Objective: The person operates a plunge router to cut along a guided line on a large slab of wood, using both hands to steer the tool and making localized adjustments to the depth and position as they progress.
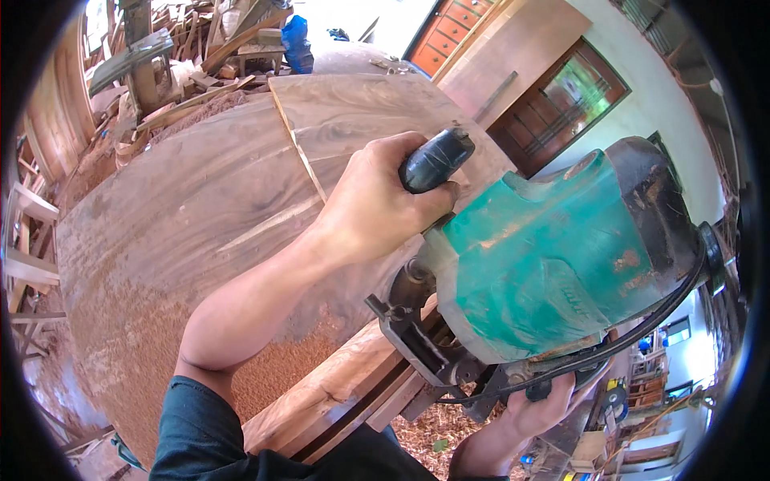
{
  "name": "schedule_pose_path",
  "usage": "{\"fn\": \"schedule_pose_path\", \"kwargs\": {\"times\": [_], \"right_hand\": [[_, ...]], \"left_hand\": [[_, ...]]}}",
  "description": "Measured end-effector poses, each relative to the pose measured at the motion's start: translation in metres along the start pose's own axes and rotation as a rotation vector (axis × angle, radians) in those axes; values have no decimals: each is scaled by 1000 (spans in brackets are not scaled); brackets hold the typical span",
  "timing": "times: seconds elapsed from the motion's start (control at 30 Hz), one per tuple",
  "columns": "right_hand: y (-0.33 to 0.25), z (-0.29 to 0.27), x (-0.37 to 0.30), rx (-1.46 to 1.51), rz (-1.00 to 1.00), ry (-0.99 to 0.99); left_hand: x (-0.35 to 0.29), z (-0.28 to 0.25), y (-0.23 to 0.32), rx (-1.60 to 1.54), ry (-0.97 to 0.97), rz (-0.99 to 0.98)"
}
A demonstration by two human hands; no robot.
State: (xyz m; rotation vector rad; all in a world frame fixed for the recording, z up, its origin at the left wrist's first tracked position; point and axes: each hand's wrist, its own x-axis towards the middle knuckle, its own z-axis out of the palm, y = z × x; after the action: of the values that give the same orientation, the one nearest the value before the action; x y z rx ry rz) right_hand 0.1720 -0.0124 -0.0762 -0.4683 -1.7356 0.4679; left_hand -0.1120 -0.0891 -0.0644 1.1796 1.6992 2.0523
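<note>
Scrap wood (192, 40) heaps beyond the slab (361, 104), and gritty sawdust (297, 365) coats its near edge! There, over grooved timber (321, 393), sits the scuffed teal router (545, 264), left hand (381, 196) and right hand (539, 413) both with fingers curled round its grips (437, 160).

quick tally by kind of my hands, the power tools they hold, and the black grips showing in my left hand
Hands: 2 (left hand, right hand)
Power tools: 1 (teal router)
Grips: 1 (black grip)
Total: 4, counting the grip separately
</note>
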Motion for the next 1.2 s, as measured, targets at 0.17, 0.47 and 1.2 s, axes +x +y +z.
{"fn": "schedule_pose_path", "kwargs": {"times": [0.17,0.47,1.2], "right_hand": [[2,9,1,314,244,176],[0,6,-1,176,216,140],[48,-48,19,632,460,236]], "left_hand": [[0,-3,0,64,-48,-40],[0,-2,3,89,-30,-12],[-1,-1,7,31,-24,-23]]}}
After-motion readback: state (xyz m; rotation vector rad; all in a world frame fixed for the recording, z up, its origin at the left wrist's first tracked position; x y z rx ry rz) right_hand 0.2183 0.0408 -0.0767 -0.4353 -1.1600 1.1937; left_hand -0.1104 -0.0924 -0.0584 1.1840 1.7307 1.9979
